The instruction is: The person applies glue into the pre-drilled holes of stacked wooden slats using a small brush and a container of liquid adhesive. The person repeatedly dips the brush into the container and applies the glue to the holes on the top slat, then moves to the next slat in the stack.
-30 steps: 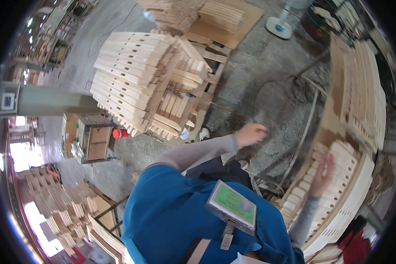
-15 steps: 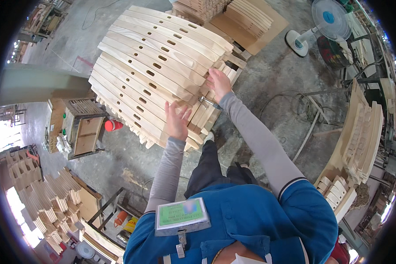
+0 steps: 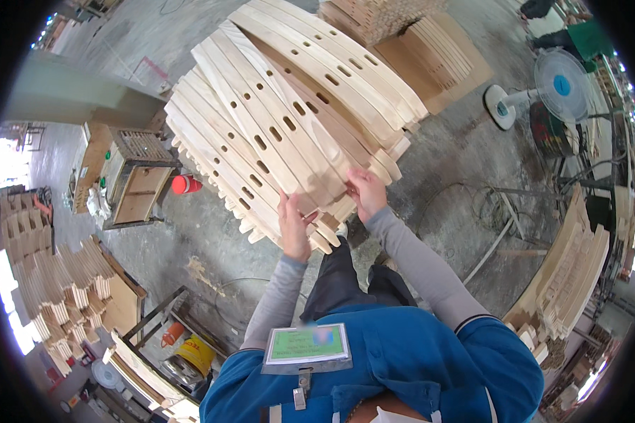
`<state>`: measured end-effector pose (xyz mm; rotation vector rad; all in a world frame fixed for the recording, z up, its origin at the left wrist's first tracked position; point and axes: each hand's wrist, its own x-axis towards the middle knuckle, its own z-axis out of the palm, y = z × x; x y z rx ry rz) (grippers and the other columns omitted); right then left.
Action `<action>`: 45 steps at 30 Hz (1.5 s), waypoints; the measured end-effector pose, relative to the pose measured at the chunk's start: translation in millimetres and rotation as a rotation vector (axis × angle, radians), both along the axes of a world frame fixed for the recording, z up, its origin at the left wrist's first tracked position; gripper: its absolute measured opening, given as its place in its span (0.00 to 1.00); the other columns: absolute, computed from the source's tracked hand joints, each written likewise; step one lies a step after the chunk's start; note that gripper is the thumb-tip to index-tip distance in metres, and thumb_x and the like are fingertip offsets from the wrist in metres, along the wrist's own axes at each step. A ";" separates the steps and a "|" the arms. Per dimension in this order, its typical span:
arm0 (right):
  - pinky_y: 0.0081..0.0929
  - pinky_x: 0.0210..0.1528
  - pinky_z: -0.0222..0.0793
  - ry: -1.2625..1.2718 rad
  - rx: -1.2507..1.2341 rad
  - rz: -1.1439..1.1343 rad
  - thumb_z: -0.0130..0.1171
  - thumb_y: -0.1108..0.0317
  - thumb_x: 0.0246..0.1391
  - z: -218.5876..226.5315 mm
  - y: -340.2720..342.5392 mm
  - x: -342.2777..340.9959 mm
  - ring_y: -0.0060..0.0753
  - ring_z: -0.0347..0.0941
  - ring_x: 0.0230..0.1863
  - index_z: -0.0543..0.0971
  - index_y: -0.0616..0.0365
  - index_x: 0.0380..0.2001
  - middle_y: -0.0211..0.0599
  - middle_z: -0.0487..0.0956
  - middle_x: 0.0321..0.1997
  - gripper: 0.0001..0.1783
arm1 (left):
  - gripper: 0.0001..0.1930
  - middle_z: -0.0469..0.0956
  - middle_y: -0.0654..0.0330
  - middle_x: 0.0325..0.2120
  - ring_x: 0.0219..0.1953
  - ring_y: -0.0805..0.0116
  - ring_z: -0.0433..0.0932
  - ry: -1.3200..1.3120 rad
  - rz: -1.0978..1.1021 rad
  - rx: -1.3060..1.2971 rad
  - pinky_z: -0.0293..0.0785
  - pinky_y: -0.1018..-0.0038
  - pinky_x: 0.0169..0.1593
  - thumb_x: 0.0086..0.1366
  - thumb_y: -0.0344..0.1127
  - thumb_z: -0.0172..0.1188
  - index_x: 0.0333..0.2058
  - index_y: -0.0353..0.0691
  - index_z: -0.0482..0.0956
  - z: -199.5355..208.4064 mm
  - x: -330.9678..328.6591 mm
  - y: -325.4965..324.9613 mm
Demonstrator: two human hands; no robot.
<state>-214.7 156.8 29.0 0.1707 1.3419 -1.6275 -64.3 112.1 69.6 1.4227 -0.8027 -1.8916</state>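
Against slats point(image 3: 303, 151), right hand's point(image 3: 368, 194) grip unclear

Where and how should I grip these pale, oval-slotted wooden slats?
Probably grip the near ends of the pale, slotted wooden slats from your side, left hand and right hand at opposite edges: they lie side by side, ends pointing toward you.

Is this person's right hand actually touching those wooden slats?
Touching. The head view shows the right hand with fingers closed against the near end of the wooden slats, no gap visible.
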 end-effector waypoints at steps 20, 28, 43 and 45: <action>0.23 0.58 0.52 0.446 -0.305 0.501 0.57 0.63 0.50 8.0 -131.9 -18.0 0.31 0.58 0.58 0.60 0.69 0.54 0.45 0.63 0.57 0.33 | 0.33 0.53 0.49 0.57 0.59 0.63 0.56 0.349 0.252 -0.342 0.50 0.74 0.60 0.61 0.32 0.49 0.60 0.31 0.43 -39.7 4.0 -110.9; 0.24 0.55 0.57 0.597 -0.288 0.735 0.68 0.72 0.34 85.2 -26.7 -4.1 0.30 0.64 0.51 0.48 0.67 0.59 0.44 0.62 0.57 0.51 | 0.31 0.67 0.53 0.46 0.47 0.61 0.69 0.527 -0.094 -0.055 0.69 0.68 0.49 0.50 0.18 0.51 0.54 0.37 0.54 52.3 20.1 -26.4; 0.27 0.60 0.49 1.192 -0.143 -0.186 0.67 0.62 0.35 208.1 402.8 -1.7 0.39 0.53 0.61 0.43 0.61 0.62 0.49 0.55 0.61 0.55 | 0.26 0.53 0.40 0.54 0.53 0.46 0.61 0.645 -1.061 -1.781 0.61 0.51 0.53 0.59 0.44 0.48 0.53 0.39 0.59 118.9 -84.5 235.0; 0.27 0.60 0.48 1.251 -0.075 -0.367 0.67 0.58 0.37 216.3 478.5 22.2 0.38 0.52 0.62 0.43 0.61 0.62 0.48 0.55 0.62 0.55 | 0.30 0.53 0.42 0.55 0.54 0.50 0.60 0.742 -1.335 -1.155 0.60 0.57 0.55 0.54 0.34 0.51 0.56 0.35 0.53 133.3 -90.9 312.0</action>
